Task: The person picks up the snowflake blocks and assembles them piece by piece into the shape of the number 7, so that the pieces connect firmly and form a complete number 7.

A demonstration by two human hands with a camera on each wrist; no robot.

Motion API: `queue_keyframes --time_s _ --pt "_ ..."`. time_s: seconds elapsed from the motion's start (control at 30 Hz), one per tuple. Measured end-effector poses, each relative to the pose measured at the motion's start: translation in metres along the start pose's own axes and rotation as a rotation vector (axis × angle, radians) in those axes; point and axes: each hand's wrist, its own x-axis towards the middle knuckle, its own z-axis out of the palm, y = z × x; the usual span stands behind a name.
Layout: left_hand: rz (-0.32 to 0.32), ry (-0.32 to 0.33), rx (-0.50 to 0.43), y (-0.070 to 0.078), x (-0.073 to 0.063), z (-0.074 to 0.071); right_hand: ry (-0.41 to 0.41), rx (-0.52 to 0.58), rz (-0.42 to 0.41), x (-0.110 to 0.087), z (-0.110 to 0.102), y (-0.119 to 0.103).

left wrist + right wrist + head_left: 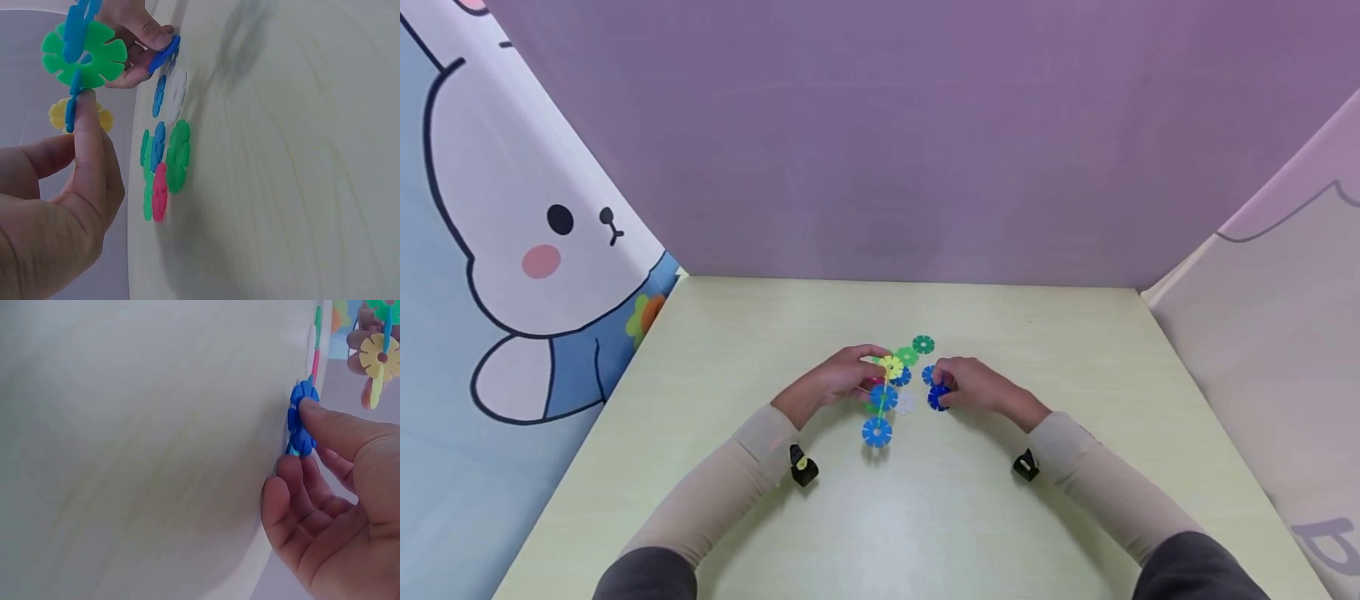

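Note:
My left hand [841, 375] pinches a joined piece of slotted plastic snowflake discs [877, 433], raised above the table. Yellow, green and blue discs show in it; in the left wrist view the green disc [106, 56] is linked between blue ones, with the yellow disc [103, 117] behind the fingers. A dark blue snowflake disc [304, 419] is pinched by the thumb and fingers of my right hand [977, 385], low at the table surface. Beside that hand lies another blue disc [928, 375].
Several loose discs lie between and beyond the hands: a dark green disc [923, 344], a light green disc [907, 357], a white disc [906, 405] and a pink disc [159, 194]. The pale table [985, 517] meets a purple panel [895, 167] behind.

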Motion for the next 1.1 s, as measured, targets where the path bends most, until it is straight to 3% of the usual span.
queue_keyframes --time_s 0.13,0.47,0.83,1.1 --pt "-0.001 -0.006 0.002 0.001 -0.001 -0.001 -0.004 0.040 -0.002 -0.001 -0.002 0.000" --pt "-0.007 -0.009 0.007 0.000 -0.001 -0.001 0.026 -0.002 -0.087 0.000 -0.005 0.003" --pt "-0.032 -0.004 0.004 0.002 0.001 0.002 0.130 0.033 -0.066 0.001 -0.003 -0.004" --pt "-0.033 -0.009 -0.004 0.002 0.005 0.003 0.211 0.015 -0.120 0.002 -0.003 -0.012"
